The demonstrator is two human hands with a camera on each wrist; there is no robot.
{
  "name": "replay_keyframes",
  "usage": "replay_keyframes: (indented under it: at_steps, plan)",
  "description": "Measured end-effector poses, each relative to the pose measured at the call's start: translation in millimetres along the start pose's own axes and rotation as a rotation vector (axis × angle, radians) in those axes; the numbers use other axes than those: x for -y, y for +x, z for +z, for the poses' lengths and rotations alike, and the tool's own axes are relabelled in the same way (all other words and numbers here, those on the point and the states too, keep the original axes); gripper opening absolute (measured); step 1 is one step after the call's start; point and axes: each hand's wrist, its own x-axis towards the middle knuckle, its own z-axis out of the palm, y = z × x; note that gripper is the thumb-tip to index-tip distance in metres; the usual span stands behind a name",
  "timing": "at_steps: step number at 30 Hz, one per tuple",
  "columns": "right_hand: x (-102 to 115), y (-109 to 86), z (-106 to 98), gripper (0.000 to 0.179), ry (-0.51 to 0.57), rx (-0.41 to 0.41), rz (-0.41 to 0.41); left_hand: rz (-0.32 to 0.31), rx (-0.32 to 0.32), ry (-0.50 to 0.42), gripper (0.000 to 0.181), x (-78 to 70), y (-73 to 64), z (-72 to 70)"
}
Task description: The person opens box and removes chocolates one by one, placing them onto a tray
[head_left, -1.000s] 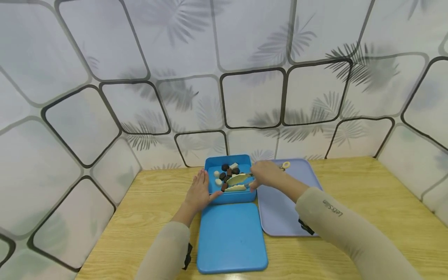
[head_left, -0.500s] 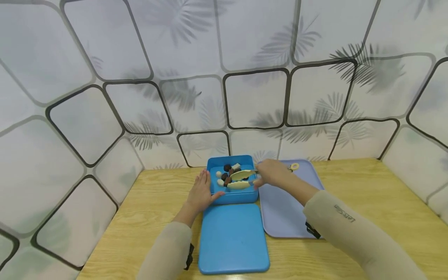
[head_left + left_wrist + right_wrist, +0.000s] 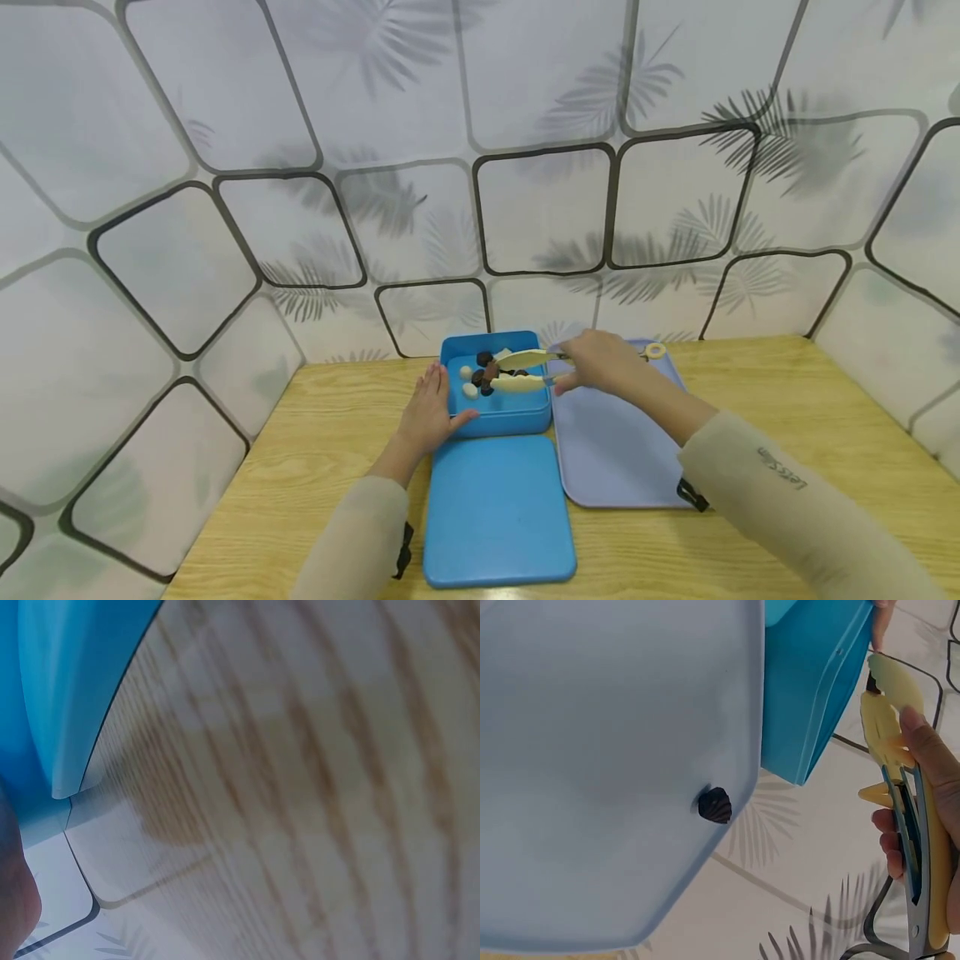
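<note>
My right hand point(image 3: 602, 362) grips cream-yellow tongs point(image 3: 525, 358) over the blue box point(image 3: 498, 423). A brown chocolate point(image 3: 491, 373) sits between the tong tips; the right wrist view shows a dark piece point(image 3: 872, 683) there too. Below, in the box, lie several dark chocolates point(image 3: 483, 358) and white chocolates point(image 3: 470, 390), partly hidden by the tongs. My left hand point(image 3: 429, 412) rests against the box's left wall with straight fingers, its thumb along the near rim. In the left wrist view only a blurred edge of this hand shows.
A lavender tray point(image 3: 615, 467) stands right of the box; one dark shell-shaped chocolate point(image 3: 715, 805) lies near its edge. A flat blue lid point(image 3: 498, 512) lies directly in front of the box on the wooden table point(image 3: 322, 467). A patterned wall covering rises close behind.
My right hand has drawn the tongs up and to the right, and a brown chocolate has risen between their tips. The left hand has stayed against the box.
</note>
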Motion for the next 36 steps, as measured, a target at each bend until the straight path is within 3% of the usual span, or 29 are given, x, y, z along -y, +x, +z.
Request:
replay_keyframes:
  at_steps: [7,18,24,31,36]
  plan:
    - [-16,-13.0,-2,0.055,-0.011,-0.029,-0.014,-0.018,0.000,-0.003,0.097,-1.9,0.9,0.0]
    - [-41,-32.0,-10,0.054,-0.049,-0.073,0.002,0.009,-0.021,0.000,0.108,0.6,-1.1,-0.9]
    - [-57,-49.3,-15,0.062,-0.005,-0.068,0.028,0.000,-0.009,0.024,0.109,0.2,0.3,0.9]
    - [-77,-69.7,-8,0.072,0.032,-0.040,0.070,0.001,-0.010,0.000,0.107,0.8,0.2,1.4]
    - [-91,-81.1,0,0.063,0.043,-0.040,0.058,-0.006,-0.010,-0.002,0.113,2.3,1.0,1.6]
